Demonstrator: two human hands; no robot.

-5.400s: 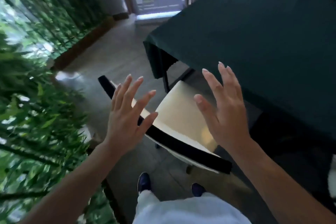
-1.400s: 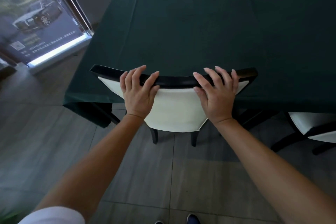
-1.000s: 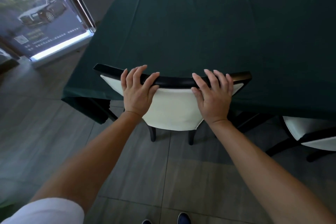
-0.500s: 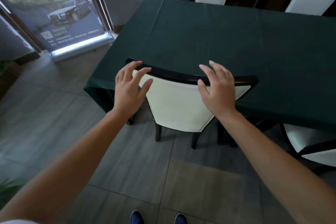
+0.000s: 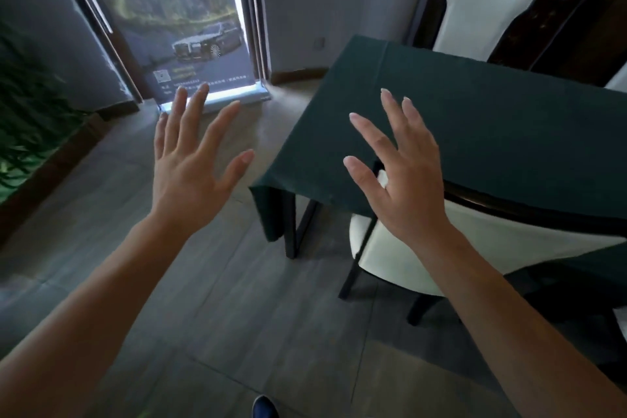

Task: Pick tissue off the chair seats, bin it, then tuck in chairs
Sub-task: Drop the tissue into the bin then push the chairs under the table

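Note:
A white chair with a black frame stands pushed against the table, which is draped in a dark green cloth; its seat is hidden under the cloth. My left hand hovers over the floor left of the table, fingers spread and holding nothing. My right hand is raised in front of the chair's left end, also spread and holding nothing, apart from the backrest. No tissue or bin is visible.
Another white chair stands at the table's far side. A car poster stand is at the back by the wall. Green plants line the left edge. My shoe shows at the bottom on the grey tile floor.
Both hands have let go of the chair's top rail and lifted with fingers spread. My view has swung left, so the chair and table now sit to the right.

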